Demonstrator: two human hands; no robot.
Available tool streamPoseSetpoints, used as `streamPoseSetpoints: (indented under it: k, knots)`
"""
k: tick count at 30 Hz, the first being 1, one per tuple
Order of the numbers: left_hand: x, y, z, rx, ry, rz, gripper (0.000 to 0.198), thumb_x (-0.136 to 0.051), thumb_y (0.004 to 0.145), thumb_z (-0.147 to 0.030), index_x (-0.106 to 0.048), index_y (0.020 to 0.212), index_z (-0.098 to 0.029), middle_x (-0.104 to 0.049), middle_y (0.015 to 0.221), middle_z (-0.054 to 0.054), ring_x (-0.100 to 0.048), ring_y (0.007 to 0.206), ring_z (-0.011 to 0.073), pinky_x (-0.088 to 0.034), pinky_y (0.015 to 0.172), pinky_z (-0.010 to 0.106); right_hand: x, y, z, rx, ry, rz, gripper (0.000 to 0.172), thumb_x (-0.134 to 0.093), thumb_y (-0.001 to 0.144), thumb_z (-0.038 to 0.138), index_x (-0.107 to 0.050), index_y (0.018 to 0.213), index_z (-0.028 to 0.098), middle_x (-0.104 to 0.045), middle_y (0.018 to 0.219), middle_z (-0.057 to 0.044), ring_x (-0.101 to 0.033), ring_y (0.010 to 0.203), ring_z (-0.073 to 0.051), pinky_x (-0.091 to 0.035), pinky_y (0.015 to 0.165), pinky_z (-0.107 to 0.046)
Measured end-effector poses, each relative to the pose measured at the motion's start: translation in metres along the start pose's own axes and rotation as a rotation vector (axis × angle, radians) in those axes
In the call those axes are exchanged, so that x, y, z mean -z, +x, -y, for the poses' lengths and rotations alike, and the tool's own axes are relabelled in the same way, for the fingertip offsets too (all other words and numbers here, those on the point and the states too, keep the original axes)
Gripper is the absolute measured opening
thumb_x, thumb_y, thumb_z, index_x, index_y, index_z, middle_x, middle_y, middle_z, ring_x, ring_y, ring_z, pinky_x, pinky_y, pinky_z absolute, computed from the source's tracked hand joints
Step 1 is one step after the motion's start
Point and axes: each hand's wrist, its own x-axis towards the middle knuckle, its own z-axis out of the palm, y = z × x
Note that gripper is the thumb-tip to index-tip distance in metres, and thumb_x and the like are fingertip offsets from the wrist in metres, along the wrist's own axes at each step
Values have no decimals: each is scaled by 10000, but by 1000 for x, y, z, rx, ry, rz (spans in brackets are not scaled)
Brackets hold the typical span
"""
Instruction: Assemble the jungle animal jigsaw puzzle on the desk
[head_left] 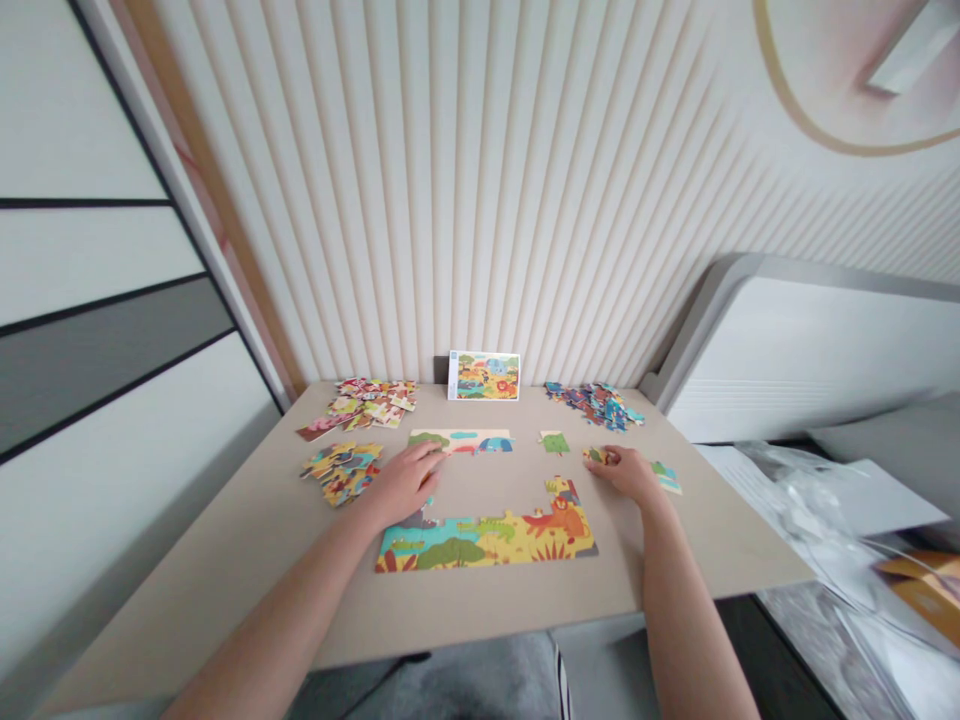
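A partly joined jigsaw puzzle (480, 541) lies in front of me, its lower edge showing a crocodile, a lion and green bushes. Along the top runs a separate joined strip (457, 437) with a tree and a blue elephant. My left hand (409, 482) rests over the left side, fingers stretched toward that strip and hiding part of the pieces there. On the right, my right hand (630, 472) pinches a small yellow and green puzzle piece (597, 456) at table level. A green tree piece (555, 441) lies loose between strip and right hand.
A picture card (484, 376) stands against the ribbed wall. Piles of pieces lie at back left (375, 400), at left (341, 472) and at back right (598, 404). More pieces (667, 477) lie beyond my right hand. The table's (720, 545) right edge borders clutter and plastic wrap.
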Motion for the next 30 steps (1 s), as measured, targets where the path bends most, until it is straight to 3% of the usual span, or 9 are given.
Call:
streamPoseSetpoints:
  k: [4,9,15,22,30]
  knots:
    - [-1,0,1,-1,-4,-9,408,-471,990,-285,-610,1371,-243,-579,1421,91,-534,1313,263,-417,1157,464,-7,2,2,-20,-54,-24,616,-732,741,647,-734,1145,182,-741,1054,-155,-692,974,-317,-510,808,-373]
    - [-2,-1,2,9,-12,-4,410,-475,986,-284,-612,1370,-244,-574,1432,87,-527,1327,263,-415,1161,456,-12,3,1,-34,-123,-43,660,-686,742,708,-730,1095,152,-710,1083,-196,-664,1062,-341,-499,894,-428]
    - [-2,-1,1,19,-20,3,413,-474,989,-280,-607,1378,-244,-568,1440,88,-521,1336,263,-408,1166,461,-13,4,2,-62,-111,-64,634,-679,725,734,-738,1008,170,-716,1098,-200,-686,993,-336,-512,848,-426]
    - [-1,0,0,11,-22,-6,422,-484,977,-266,-607,1380,-244,-576,1431,91,-530,1326,265,-419,1159,457,-13,6,2,-48,-92,-42,729,-680,751,699,-660,1247,165,-726,1117,-183,-691,1026,-333,-513,851,-439]
    - [0,0,0,3,-20,-7,407,-489,969,-257,-622,1354,-247,-577,1419,89,-536,1320,273,-423,1153,463,-11,5,4,-120,-35,-53,654,-704,668,755,-724,978,180,-753,1001,-189,-694,944,-356,-507,757,-411]
